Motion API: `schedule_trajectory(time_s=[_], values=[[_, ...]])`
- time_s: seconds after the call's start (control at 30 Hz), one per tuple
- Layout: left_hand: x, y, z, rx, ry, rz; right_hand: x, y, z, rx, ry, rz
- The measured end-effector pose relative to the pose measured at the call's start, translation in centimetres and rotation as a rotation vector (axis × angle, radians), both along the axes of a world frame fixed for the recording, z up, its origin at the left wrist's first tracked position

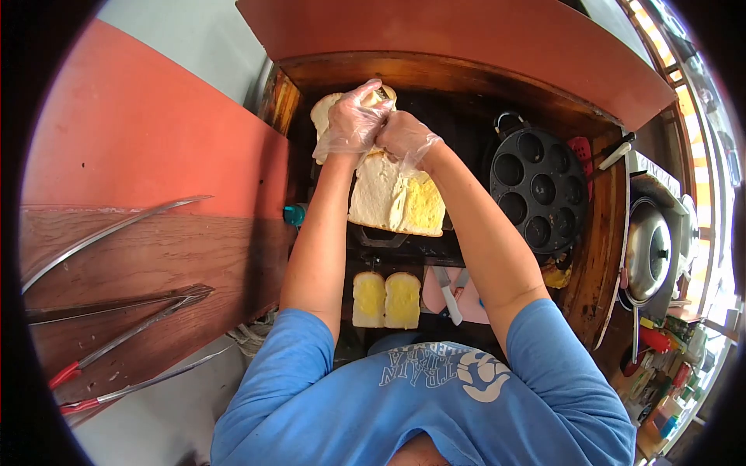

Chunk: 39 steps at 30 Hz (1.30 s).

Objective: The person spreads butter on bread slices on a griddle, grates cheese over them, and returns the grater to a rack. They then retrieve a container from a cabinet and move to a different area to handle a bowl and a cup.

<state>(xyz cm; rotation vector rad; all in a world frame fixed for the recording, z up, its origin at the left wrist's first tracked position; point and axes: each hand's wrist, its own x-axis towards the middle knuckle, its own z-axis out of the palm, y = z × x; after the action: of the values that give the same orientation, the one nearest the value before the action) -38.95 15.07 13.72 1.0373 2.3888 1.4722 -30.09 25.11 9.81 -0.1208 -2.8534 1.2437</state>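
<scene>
My left hand [354, 120], in a clear plastic glove, is at the upper bread slices [322, 113], its fingers closed near something small and pale that I cannot make out. Right beside it, my right hand [406, 138], also gloved, is curled, and its fingertips are hidden. Below both hands lies an opened piece of bread [374, 194], pale on the left and with a yellow spread [425, 205] on the right. Nearer to me, two slices with yellow spread [385, 300] lie side by side.
A black round-welled pan [542, 189] stands at the right, with a red slotted utensil [581, 159] behind it. A knife [448, 297] lies on a pink board [470, 304]. Metal tongs [140, 330] are at the left. A lidded pan [649, 252] is far right.
</scene>
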Motion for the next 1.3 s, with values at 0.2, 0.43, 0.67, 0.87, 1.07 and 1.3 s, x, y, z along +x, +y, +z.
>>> schedule_trajectory(time_s=[0.2, 0.43, 0.67, 0.87, 1.07, 1.3], values=[[-2.1, 0.3, -1.2, -0.134, 0.051, -0.038, 1.2, -1.4, 1.9, -0.493, -0.220, -0.246], [0.2, -0.6, 0.1, 0.126, -0.351, -0.157, 1.4, -1.0, 2.5, -0.763, -0.233, -0.406], [-0.7, 0.4, -2.7, 0.121, 0.107, -0.159, 1.3, -1.0, 2.5, -0.841, -0.246, -0.442], [-2.0, 0.9, -3.7, 0.054, 0.169, -0.132, 1.7, -0.9, 3.4, -0.817, -0.253, -0.407], [-4.6, 1.1, -5.0, -0.064, 0.216, -0.108, 1.8, -1.2, 3.6, -0.790, -0.293, -0.408], [-0.5, -1.2, 0.3, -0.128, -0.089, -0.090, 0.6, 0.1, 0.6, -0.367, -0.260, -0.252]])
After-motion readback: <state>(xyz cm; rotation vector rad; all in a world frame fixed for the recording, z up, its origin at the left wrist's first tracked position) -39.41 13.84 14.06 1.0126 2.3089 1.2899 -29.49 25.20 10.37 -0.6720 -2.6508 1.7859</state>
